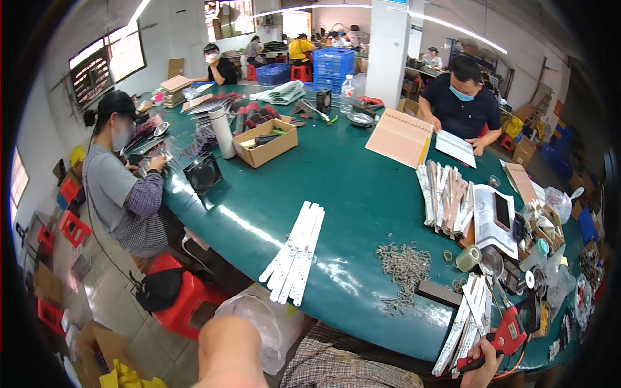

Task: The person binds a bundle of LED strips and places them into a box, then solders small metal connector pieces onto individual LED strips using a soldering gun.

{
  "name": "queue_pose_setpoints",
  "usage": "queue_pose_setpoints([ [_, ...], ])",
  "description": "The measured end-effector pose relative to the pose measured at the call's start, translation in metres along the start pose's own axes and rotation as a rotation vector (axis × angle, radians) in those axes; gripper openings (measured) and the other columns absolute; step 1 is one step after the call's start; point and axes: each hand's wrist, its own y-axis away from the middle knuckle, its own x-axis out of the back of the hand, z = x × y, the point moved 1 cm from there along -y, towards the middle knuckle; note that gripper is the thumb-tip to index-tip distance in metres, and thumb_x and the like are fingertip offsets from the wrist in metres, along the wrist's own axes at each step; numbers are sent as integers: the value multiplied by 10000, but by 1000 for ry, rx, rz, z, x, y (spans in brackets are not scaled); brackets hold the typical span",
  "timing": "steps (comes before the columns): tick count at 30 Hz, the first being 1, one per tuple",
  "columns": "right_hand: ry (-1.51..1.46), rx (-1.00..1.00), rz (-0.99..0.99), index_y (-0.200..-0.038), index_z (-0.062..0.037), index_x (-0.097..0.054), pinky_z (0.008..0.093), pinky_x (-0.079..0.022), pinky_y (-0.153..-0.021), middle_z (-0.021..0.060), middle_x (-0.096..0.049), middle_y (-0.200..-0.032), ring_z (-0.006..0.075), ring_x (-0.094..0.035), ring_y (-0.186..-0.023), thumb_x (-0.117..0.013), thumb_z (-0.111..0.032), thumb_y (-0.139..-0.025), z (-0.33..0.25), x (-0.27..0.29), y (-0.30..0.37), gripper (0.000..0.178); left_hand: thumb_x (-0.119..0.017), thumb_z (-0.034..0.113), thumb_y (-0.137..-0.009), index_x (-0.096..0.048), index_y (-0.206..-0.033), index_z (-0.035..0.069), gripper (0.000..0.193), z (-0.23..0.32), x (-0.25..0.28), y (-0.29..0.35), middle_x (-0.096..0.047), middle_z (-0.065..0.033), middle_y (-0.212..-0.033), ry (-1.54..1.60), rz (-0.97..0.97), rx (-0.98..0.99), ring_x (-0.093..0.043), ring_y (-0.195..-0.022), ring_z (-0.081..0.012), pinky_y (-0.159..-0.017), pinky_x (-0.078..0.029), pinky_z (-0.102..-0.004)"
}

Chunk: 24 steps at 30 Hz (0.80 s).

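My right hand point(482, 365) is closed around the handle of a red gun-shaped soldering tool point(508, 333) at the lower right. Its thin tip points up and left. Beside it lies a bundle of white strips point(460, 339), partly overlapping at the table edge. At the lower edge, a bare rounded part of my left hand and arm point(229, 349) rises close to the camera, its fingers hidden. Another fan of white strips with small dark marks point(296, 252) rests beyond it on the green table point(349, 194). A pile of small metal parts point(404, 266) lies between the two bundles.
A dark bar point(440, 293) lies by the metal parts. Stacked strips point(446, 197), a phone point(502, 210) on papers and tape rolls crowd the right. A cardboard box point(265, 142) and white bottle point(222, 132) stand farther back. Co-workers point(462, 107) sit around the table.
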Motion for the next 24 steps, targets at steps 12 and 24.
queue_pose_setpoints([
  [12,-43,-52,-15,-983,-46,-550,287,-435,-489,36,-519,-682,148,-514,-602,-627,-17,-872,4,5,-20,138,-614,194,-924,-541,-910,133,96,93,39,96,-568,-78,-910,33,-559,1357,-585,-689,-175,-650,-441,-310],
  [24,-79,-71,71,-1104,-33,-555,280,-465,-534,32,-534,-733,128,-506,-612,-611,14,-869,13,7,-36,246,-636,-81,-771,-599,-1061,29,313,123,5,128,-681,-142,-977,560,-734,1774,-656,-740,-237,-633,-516,-319],
])
